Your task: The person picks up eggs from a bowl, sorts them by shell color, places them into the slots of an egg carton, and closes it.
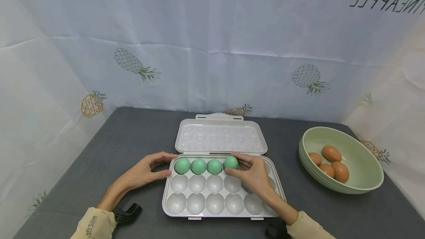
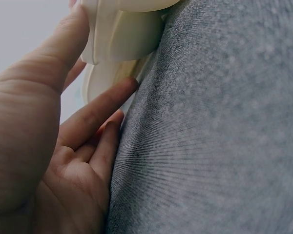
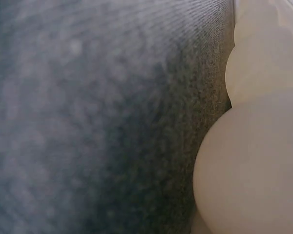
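A white egg tray (image 1: 215, 217) lies with its lid (image 1: 221, 135) folded back. Its far row holds green balls, among them one at the left end (image 1: 182, 166). My right hand (image 1: 255, 176) pinches the rightmost green ball (image 1: 230, 162) between thumb and fingers, at the fourth cup of that row. At the tray's left edge my left hand (image 1: 142, 172) rests with thumb and fingertips against the rim; the left wrist view shows the hand (image 2: 73, 146) with thumb and fingers touching the tray's side (image 2: 105, 34). The right wrist view shows only cup undersides (image 3: 254, 165), no hand.
Stacked green bowls (image 1: 362, 161) stand at the right of the dark tabletop (image 1: 139, 132), with several brown eggs (image 1: 340, 171) inside. Behind the table hangs a pineapple-print cloth (image 1: 212, 76). A black band (image 1: 127, 214) is on my left wrist.
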A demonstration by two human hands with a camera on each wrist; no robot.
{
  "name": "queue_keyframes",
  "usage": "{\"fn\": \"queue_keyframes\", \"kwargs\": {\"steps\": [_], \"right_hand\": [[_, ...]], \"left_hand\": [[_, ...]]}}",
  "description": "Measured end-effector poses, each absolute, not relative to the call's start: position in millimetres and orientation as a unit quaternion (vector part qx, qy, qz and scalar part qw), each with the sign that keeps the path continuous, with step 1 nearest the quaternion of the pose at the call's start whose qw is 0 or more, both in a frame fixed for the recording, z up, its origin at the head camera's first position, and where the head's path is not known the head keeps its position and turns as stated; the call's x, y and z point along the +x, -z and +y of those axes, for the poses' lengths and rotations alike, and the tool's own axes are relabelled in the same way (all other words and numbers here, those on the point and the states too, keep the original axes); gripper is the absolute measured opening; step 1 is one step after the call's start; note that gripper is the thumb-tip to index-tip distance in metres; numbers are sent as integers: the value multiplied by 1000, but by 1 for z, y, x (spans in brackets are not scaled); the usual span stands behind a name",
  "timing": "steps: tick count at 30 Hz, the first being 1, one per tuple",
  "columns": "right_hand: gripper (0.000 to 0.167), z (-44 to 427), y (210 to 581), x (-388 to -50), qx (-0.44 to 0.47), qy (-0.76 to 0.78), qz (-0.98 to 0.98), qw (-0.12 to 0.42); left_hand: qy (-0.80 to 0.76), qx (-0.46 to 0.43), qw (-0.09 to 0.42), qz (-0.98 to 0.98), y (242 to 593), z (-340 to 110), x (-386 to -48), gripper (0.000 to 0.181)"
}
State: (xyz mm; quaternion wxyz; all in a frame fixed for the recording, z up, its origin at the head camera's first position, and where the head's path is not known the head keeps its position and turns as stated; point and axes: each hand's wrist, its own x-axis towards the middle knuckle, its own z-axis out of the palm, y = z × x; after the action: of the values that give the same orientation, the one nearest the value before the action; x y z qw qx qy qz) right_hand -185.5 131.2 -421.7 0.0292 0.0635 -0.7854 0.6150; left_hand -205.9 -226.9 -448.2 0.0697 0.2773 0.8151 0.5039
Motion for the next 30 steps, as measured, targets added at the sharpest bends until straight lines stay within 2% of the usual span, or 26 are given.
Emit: {"fn": "queue_keyframes", "kwargs": {"steps": [14, 24, 30], "right_hand": [[47, 127, 428, -187, 89, -573, -812, 66], [46, 128, 429, -187, 98, -546, -826, 98], [45, 127, 429, -187, 99, -544, -828, 96]], "left_hand": [[-489, 275, 85, 823, 449, -224, -205, 44], [-504, 288, 71, 811, 448, -216, -207, 43], [-501, 286, 71, 814, 450, -216, -208, 44]]}}
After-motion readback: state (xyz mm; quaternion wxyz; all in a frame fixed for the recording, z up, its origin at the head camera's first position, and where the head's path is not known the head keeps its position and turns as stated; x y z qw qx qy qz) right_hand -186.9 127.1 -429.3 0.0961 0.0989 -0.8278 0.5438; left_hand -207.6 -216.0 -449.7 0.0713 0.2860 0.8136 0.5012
